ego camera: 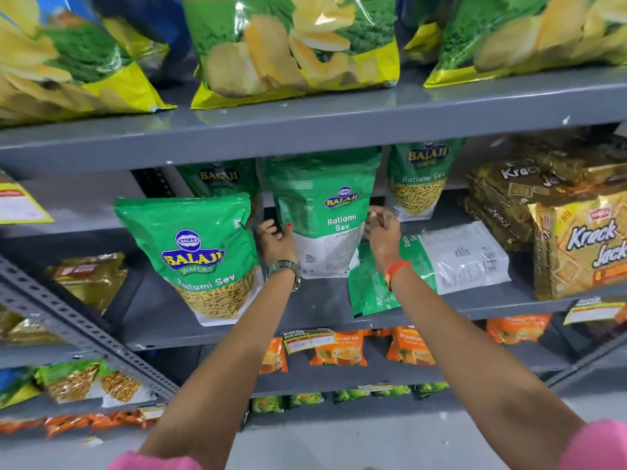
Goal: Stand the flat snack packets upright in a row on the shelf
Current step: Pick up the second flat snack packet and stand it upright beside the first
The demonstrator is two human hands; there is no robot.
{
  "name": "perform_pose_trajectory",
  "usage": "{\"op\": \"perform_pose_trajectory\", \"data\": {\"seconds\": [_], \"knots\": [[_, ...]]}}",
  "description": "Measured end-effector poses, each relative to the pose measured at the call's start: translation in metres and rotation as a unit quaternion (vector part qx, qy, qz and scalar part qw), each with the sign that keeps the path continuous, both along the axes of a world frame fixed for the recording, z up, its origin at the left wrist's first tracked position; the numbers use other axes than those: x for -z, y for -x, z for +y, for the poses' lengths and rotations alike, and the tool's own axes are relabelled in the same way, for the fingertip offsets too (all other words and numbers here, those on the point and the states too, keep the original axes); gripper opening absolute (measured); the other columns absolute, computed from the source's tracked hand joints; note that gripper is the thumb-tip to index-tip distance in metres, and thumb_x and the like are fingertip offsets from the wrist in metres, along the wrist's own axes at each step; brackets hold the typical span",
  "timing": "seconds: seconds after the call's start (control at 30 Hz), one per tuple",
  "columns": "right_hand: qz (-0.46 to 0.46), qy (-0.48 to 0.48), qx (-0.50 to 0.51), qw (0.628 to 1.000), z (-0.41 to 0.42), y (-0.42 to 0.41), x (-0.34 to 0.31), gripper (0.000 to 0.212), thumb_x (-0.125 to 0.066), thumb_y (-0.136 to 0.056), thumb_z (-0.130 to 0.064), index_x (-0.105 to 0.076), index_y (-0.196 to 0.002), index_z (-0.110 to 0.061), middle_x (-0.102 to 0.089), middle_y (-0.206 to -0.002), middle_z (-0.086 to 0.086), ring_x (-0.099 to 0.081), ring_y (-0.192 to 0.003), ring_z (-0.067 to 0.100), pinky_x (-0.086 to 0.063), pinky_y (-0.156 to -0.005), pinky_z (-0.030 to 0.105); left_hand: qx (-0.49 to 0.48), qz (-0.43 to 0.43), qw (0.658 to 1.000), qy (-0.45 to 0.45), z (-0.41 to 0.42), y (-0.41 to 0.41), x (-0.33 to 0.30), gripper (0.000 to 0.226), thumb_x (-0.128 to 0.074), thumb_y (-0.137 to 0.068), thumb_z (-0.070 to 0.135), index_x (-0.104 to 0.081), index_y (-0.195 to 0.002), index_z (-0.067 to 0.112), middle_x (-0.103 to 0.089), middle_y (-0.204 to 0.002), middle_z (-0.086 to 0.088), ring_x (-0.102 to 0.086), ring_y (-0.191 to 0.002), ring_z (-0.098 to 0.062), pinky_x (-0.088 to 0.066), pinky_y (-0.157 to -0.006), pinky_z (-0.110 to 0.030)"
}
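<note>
A green and white snack packet (pixel 322 212) stands upright on the grey shelf (pixel 315 308) with its back side facing me. My left hand (pixel 275 239) grips its left edge and my right hand (pixel 381 228) grips its right edge. To the left, a green snack packet (pixel 200 256) stands upright, front facing out. Two more green packets (pixel 419 179) (pixel 220 178) stand upright further back. One packet (pixel 437 262) lies flat on the shelf just right of my right wrist, back side up.
Gold cracker packs (pixel 576 245) are stacked at the right end of the shelf. Large chip bags (pixel 291 49) fill the shelf above. Orange tea packets (pixel 339 347) line the shelf below. A slotted grey upright (pixel 84 334) crosses at the left.
</note>
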State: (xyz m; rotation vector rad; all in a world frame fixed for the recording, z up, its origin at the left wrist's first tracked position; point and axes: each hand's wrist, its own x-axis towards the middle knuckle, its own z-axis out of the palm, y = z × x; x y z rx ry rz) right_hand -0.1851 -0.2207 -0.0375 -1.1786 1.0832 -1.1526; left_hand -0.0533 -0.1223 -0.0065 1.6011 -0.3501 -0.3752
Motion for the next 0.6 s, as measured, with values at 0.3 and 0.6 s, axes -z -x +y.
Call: {"op": "perform_pose_trajectory", "data": {"seconds": [0.3, 0.6], "knots": [[-0.064, -0.001, -0.052, 0.997, 0.036, 0.016, 0.005, 0.031, -0.045, -0.083, 0.016, -0.047, -0.101, -0.009, -0.056, -0.084, 0.001, -0.055, -0.064, 0.017, -0.05, -0.043, 0.022, 0.201, -0.134, 0.97, -0.007, 0.018, 0.043, -0.002, 0.097, -0.087, -0.051, 0.025, -0.034, -0.129, 0.005, -0.045, -0.128, -0.007, -0.046, -0.115, -0.017, -0.039, -0.102, -0.027], [-0.062, 0.007, -0.091, 0.994, 0.058, 0.001, 0.015, 0.033, -0.072, -0.075, -0.012, -0.048, -0.096, -0.02, -0.056, -0.089, 0.0, -0.057, -0.071, 0.017, -0.054, -0.053, 0.026, 0.196, -0.142, 0.967, -0.079, 0.018, 0.033, -0.011, 0.062, -0.067, -0.06, 0.015, -0.05, -0.119, 0.006, -0.063, -0.113, -0.014, -0.061, -0.099, -0.027, -0.05, -0.085, -0.034]]}}
